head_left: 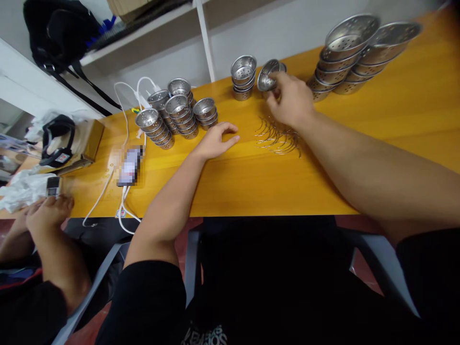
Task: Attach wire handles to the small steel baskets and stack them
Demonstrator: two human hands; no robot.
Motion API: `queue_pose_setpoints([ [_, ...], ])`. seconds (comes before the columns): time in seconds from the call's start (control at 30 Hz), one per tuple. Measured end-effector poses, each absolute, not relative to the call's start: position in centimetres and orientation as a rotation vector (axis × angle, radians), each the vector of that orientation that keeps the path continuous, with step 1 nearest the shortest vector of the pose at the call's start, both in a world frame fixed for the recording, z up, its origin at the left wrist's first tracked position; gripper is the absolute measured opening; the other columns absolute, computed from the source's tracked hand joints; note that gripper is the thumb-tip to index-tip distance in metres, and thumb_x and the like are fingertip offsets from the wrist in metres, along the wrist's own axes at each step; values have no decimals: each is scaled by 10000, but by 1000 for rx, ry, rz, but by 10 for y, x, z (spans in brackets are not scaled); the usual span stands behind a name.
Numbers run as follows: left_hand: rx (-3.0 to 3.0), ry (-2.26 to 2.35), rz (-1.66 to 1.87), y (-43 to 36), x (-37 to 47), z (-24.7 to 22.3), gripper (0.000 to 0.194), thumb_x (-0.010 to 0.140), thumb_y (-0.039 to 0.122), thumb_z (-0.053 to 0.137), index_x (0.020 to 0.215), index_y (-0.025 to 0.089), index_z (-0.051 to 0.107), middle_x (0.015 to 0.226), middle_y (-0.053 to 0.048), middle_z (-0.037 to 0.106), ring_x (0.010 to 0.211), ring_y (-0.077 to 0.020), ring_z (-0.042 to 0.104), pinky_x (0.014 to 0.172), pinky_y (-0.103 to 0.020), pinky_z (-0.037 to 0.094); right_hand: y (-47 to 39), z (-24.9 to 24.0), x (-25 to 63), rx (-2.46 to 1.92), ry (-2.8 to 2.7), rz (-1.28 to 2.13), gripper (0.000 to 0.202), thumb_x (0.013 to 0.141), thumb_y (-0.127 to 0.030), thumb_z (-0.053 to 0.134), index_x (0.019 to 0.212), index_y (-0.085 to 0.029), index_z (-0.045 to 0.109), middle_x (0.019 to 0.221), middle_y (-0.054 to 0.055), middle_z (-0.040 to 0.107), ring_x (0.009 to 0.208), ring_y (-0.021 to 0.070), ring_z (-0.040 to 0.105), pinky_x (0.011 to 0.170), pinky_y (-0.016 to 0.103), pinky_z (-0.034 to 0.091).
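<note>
My right hand (292,98) grips a perforated metal cup (266,76) by its rim, tilted, just right of a short stack of like cups (243,76). Below that hand lies a loose pile of thin curved metal hooks or wires (276,136) on the wooden table (251,191). My left hand (218,140) rests on the table with thumb and fingers apart and holds nothing. Closest to it is another low stack of cups (206,112), behind and to its left.
Tall cup stacks (347,52) lean at the right; several more (154,122) stand at the left. A phone (130,166) with white cables lies left of my left arm. Another person's hands (50,211) are at the far left, near a box (84,143). A shelf (136,31) runs behind.
</note>
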State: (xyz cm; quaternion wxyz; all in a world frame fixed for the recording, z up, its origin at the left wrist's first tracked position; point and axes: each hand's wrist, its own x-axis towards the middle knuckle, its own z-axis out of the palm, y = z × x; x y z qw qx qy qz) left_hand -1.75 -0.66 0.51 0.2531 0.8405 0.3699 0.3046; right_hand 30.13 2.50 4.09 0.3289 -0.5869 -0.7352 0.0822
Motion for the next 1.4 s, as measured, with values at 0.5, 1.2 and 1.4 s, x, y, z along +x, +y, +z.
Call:
queue_pose_setpoints([
  [0.5,2234,1041,728,-15,-18,13,339,1124,404,850,1375,177,880,1529,-178,944,1459,-311,902,1389,-513,684,51,24,317,-1562,-1812,186,304,1144,-42,859,1402,-200,826,1816,256,599,1731,402,573,1533,551,402],
  [1.2,2295,1066,1061,23,-20,-24,1152,1188,721,850,2031,443,115,2130,-202,365,1922,-422,584,1525,-672,617,3,34,270,-779,-2049,283,447,1143,-681,863,1426,-366,720,1717,170,680,1628,518,630,1391,776,610],
  [1.4,2481,919,1215,53,-34,-37,988,1208,879,707,1943,371,286,1893,-191,592,1855,-436,623,1621,-712,465,1,13,250,-654,-2146,367,721,1077,-627,976,1721,-422,721,1743,128,695,1662,554,669,1431,845,587],
])
